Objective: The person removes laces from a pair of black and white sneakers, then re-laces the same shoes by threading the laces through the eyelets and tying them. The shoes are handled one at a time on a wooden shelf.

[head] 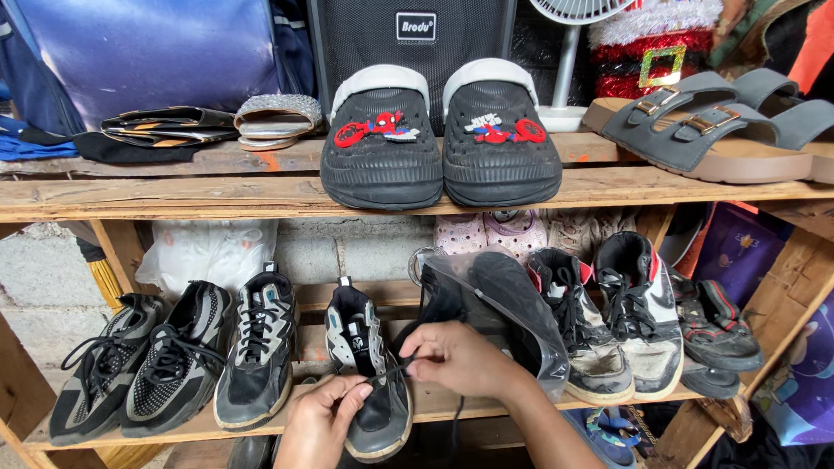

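Note:
A black and white sneaker (360,347) stands toe-forward on the lower wooden shelf (200,430). My left hand (323,421) and my right hand (460,358) each pinch one end of its thin black shoelace (388,372), stretched between them above the sneaker's toe. A matching sneaker (259,347) stands just to the left. Behind my right hand leans a black shoe in a clear plastic bag (495,304).
The upper plank (174,195) carries two black clogs with red charms (439,143), grey sandals (708,130) and flat wallets (169,126). More sneakers line the lower shelf: dark ones at left (139,365), worn black, white and red ones at right (608,321).

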